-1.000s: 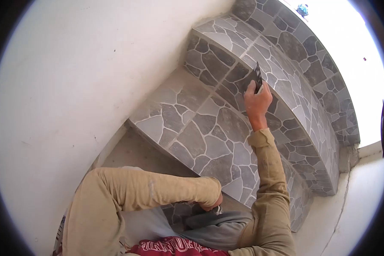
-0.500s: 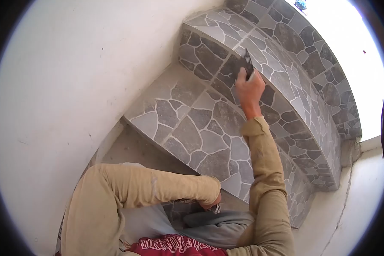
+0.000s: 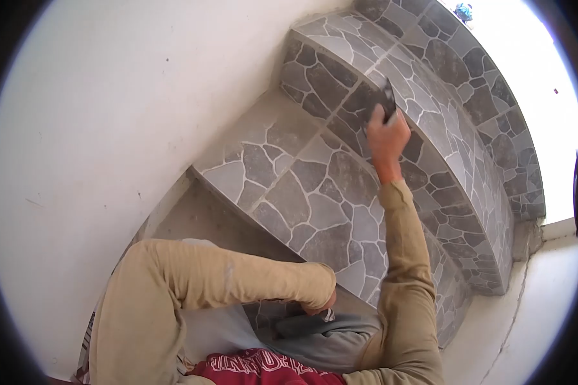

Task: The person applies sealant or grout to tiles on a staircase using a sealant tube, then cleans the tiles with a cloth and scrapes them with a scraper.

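Note:
My right hand [image 3: 389,140] reaches up the stairs, closed around a dark, thin flat blade-like tool [image 3: 386,102]. The tool's blurred blade overlaps the stone-patterned riser [image 3: 321,80] just below the edge of the upper tread [image 3: 424,109]. Low in the picture, beyond the cuff of a tan sleeve, part of my left hand [image 3: 323,305] shows by my lap with its fingers bent. A small whitish bit [image 3: 328,315] sticks out beside it; what it belongs to is hidden.
Grey stone-patterned tiles with pale joints cover the curved steps. A lower tread [image 3: 302,192] lies between my body and the riser. A white wall [image 3: 141,96] bounds the left side, and a cracked pale wall [image 3: 501,327] stands at lower right. A small blue object [image 3: 464,11] sits at the top.
The scene has shifted slightly right and down as the head view turned. My right hand keeps the tool at the riser, near the same spot; my left hand stays by the lap.

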Demonstrator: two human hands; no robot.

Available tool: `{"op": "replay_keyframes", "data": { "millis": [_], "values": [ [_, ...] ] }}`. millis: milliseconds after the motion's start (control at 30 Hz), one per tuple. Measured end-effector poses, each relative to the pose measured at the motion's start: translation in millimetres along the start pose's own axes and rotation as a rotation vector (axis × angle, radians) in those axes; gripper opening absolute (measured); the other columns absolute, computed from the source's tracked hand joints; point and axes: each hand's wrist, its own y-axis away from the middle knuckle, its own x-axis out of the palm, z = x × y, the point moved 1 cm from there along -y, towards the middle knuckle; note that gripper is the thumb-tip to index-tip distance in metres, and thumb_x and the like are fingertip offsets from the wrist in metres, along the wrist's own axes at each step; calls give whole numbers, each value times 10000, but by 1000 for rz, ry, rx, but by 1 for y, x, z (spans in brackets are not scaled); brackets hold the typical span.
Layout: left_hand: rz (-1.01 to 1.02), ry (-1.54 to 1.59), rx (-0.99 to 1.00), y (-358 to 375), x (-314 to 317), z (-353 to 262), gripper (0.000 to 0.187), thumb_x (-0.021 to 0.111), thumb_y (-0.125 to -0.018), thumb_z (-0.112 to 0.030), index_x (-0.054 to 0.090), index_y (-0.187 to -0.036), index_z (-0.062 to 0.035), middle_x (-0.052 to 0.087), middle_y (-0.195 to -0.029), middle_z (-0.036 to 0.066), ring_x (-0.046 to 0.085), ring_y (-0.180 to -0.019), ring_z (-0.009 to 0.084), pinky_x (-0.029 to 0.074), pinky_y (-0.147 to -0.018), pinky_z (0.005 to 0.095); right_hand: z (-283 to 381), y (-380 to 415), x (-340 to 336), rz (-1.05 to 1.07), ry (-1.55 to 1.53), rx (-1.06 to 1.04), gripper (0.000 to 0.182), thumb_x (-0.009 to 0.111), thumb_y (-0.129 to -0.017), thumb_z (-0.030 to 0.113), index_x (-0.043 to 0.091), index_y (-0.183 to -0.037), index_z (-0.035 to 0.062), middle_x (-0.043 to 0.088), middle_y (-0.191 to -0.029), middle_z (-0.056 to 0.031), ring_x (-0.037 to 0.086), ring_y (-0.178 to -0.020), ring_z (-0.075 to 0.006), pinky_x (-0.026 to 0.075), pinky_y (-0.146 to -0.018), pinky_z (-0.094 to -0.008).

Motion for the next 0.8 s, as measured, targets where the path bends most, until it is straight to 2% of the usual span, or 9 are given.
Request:
{"op": "replay_keyframes", "data": {
  "millis": [133, 233, 333, 400, 467, 533, 600, 667, 800],
  "values": [
    [41, -12, -46, -15, 8, 2, 319, 631, -772, -305, 733, -1015, -125, 697, -1083, 120, 653, -992, 336, 519, -850, 433, 1, -3, 8, -8, 22, -35, 145, 626, -856, 145, 624, -817, 6, 622, -749, -193, 616, -693, -385, 476, -614, -413],
    [33, 43, -79, -4, 5, 11, 326, 628, -771, -306, 730, -1022, -126, 695, -1087, 123, 651, -997, 335, 518, -849, 435, -5, -1, 1, -32, -45, 15, 169, 627, -856, 160, 598, -802, 2, 610, -768, -206, 587, -723, -426, 467, -628, -436],
    [1, 15, -19, -5, 2, 4, 300, 642, -768, -259, 731, -980, -66, 709, -1004, 157, 676, -946, 336, 528, -808, 438, -4, -6, 16, 5, 113, 37, 172, 624, -855, 157, 587, -785, 4, 598, -748, -197, 583, -710, -421, 463, -626, -443],
    [30, 23, -32, -10, 3, 3, 303, 648, -762, -253, 729, -984, -63, 710, -995, 160, 678, -937, 339, 531, -808, 442, 7, -9, 27, -17, 27, -115, 188, 628, -857, 170, 583, -776, 6, 586, -720, -185, 578, -672, -412, 459, -595, -441],
    [41, 34, -37, -7, 3, 4, 296, 648, -760, -242, 728, -979, -61, 710, -993, 161, 678, -933, 340, 532, -806, 442, 7, -2, 9, -42, 78, -87, 186, 631, -856, 175, 595, -780, 8, 597, -729, -185, 586, -667, -413, 462, -587, -438],
    [46, 54, -61, 2, 2, 4, 288, 648, -757, -230, 728, -975, -60, 710, -991, 162, 679, -929, 342, 533, -805, 443, -4, 1, -6, -39, -53, -9, 175, 632, -852, 167, 608, -785, 7, 604, -734, -185, 595, -689, -418, 466, -603, -439],
    [15, 26, -77, 8, -4, -3, 302, 622, -768, -219, 726, -1024, -98, 695, -1076, 145, 658, -997, 332, 518, -843, 424, -7, -1, 0, -28, -143, 64, 172, 638, -846, 169, 622, -790, 7, 614, -742, -192, 603, -711, -417, 469, -619, -442],
    [45, 31, -80, -6, 1, -4, 305, 631, -762, -217, 727, -1024, -94, 697, -1068, 146, 662, -989, 328, 521, -836, 424, 1, -9, 15, 8, 6, -31, 174, 645, -845, 178, 624, -807, 9, 620, -744, -198, 604, -710, -413, 468, -612, -442],
    [31, 47, -137, 0, 2, 1, 306, 656, -743, -223, 732, -1005, -84, 705, -1037, 150, 673, -970, 317, 530, -818, 420, -7, -3, 4, 13, 10, -2, 201, 653, -844, 209, 593, -798, 23, 614, -742, -202, 595, -712, -423, 458, -603, -459]
  ]
}}
